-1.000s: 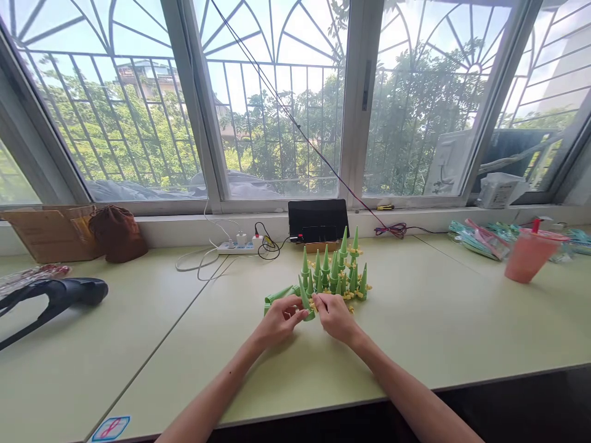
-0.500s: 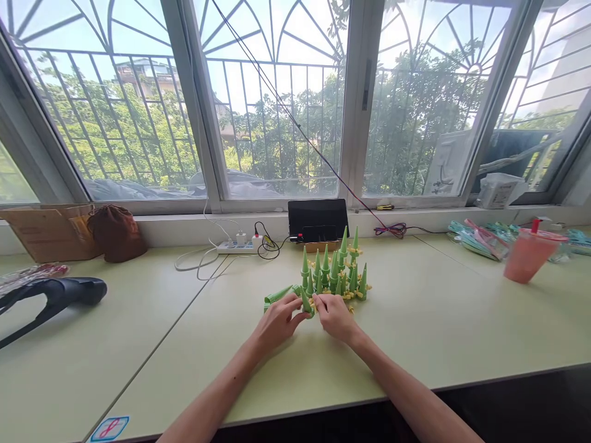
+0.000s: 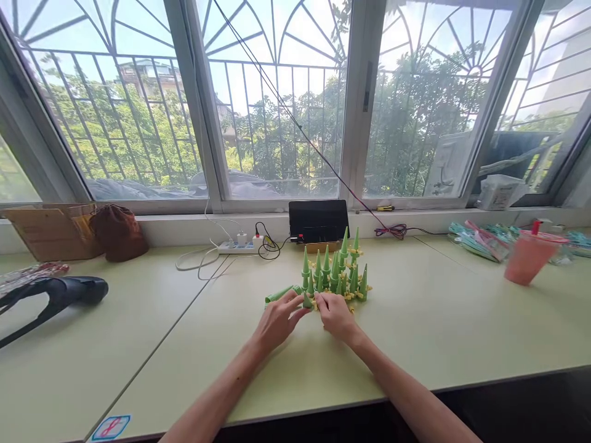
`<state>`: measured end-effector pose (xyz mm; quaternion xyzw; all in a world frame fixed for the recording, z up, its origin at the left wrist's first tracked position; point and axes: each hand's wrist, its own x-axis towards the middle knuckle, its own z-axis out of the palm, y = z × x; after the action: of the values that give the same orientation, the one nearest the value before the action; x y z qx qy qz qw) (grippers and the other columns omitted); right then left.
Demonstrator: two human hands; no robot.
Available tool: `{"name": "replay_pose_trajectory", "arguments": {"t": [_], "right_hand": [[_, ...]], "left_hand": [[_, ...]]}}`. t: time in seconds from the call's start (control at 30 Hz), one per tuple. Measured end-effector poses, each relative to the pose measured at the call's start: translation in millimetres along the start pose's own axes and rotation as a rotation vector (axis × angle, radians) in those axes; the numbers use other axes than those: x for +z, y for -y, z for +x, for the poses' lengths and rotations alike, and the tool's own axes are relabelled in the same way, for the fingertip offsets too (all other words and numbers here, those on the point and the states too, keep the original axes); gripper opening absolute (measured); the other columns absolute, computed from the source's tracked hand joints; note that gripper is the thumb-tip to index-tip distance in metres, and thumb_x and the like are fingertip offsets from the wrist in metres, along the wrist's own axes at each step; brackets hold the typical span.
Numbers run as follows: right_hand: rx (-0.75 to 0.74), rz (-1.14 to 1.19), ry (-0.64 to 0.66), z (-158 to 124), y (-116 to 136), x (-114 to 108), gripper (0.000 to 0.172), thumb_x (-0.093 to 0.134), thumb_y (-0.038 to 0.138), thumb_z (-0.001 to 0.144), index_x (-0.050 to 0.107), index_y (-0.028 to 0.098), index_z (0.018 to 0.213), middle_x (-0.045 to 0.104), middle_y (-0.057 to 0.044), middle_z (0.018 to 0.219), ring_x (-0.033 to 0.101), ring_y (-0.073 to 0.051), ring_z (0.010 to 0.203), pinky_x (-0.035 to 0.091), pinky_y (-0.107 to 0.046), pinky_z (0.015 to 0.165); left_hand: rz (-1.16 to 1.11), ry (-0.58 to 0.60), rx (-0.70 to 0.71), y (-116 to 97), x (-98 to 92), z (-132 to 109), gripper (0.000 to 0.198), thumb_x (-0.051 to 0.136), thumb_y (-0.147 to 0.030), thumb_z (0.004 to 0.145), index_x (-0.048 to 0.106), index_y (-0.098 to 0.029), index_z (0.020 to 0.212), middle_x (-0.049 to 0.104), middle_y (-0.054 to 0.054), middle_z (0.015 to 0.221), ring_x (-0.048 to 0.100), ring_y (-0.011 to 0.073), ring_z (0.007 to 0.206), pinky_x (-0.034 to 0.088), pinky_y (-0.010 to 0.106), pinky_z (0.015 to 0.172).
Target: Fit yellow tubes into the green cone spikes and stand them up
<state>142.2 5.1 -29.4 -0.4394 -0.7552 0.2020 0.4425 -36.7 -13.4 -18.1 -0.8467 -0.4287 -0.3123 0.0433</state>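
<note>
Between the thumb and fingers of my left hand (image 3: 279, 320) is a small green cone (image 3: 307, 301), partly covered by the fingertips. My right hand (image 3: 336, 315) is closed just to its right, fingertips pinched together; what they hold is too small or hidden to make out. Right behind both hands stands a cluster of upright green cones (image 3: 335, 271) with small yellow pieces (image 3: 368, 288) sticking out from them. Beside my left hand, green tube-like pieces (image 3: 279, 297) lie on the table (image 3: 221, 344).
A tablet (image 3: 318, 220) leans at the back behind the cones, near a power strip (image 3: 240, 246) with cables. To the right stand a pink drink cup (image 3: 530, 258) and plastic packets (image 3: 480, 240). At left are a cardboard box (image 3: 50, 234), a brown pouch (image 3: 119, 234) and a black object (image 3: 74, 292).
The green cone in my left hand has tipped and shows less of its point. My left fingers have shifted slightly over it. My right hand has barely moved.
</note>
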Motion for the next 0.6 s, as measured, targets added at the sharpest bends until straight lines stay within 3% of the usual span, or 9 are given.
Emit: {"name": "replay_pose_trajectory", "arguments": {"t": [0.17,0.3,0.47,0.6], "right_hand": [[0.013,0.026,-0.072,-0.5,2.7,-2.4,0.043,0.031,0.041,0.096,0.032,0.020,0.059,0.040,0.002,0.052,0.031,-0.011,0.050,0.021,-0.027,0.051],[0.026,0.040,-0.106,-2.0,4.1,-4.9,0.043,0.030,0.042,0.097,0.033,0.020,0.061,0.040,0.003,0.053,0.032,-0.011,0.050,0.022,-0.026,0.051],[-0.028,0.026,-0.078,-2.9,6.1,-5.5,0.041,0.030,0.039,0.098,0.032,0.020,0.062,0.039,0.003,0.054,0.031,-0.011,0.050,0.022,-0.026,0.051],[-0.091,0.024,-0.037,-3.2,5.4,-3.5,0.039,0.032,0.036,0.097,0.031,0.020,0.061,0.037,0.004,0.053,0.029,-0.010,0.049,0.022,-0.025,0.050]], "left_hand": [[-0.039,-0.058,-0.167,-2.4,-0.2,2.4,0.028,0.046,-0.044,0.093,0.061,-0.023,0.103,0.061,0.001,0.086,0.050,0.0091,0.053,0.039,0.022,0.056],[-0.200,-0.068,-0.310,-1.9,1.3,4.0,0.055,0.029,-0.050,0.096,0.062,-0.017,0.066,0.056,0.002,0.063,0.052,0.0124,0.057,0.038,0.024,0.058],[-0.766,0.220,-0.546,-3.5,3.8,7.0,0.079,0.014,-0.066,0.091,0.061,-0.014,0.052,0.048,0.001,0.043,0.041,0.0094,0.035,0.033,0.024,0.043],[-0.928,0.354,-0.559,-7.8,0.0,8.8,0.077,0.025,-0.071,0.087,0.066,-0.012,0.060,0.052,0.002,0.047,0.043,0.0090,0.036,0.033,0.023,0.040]]}}
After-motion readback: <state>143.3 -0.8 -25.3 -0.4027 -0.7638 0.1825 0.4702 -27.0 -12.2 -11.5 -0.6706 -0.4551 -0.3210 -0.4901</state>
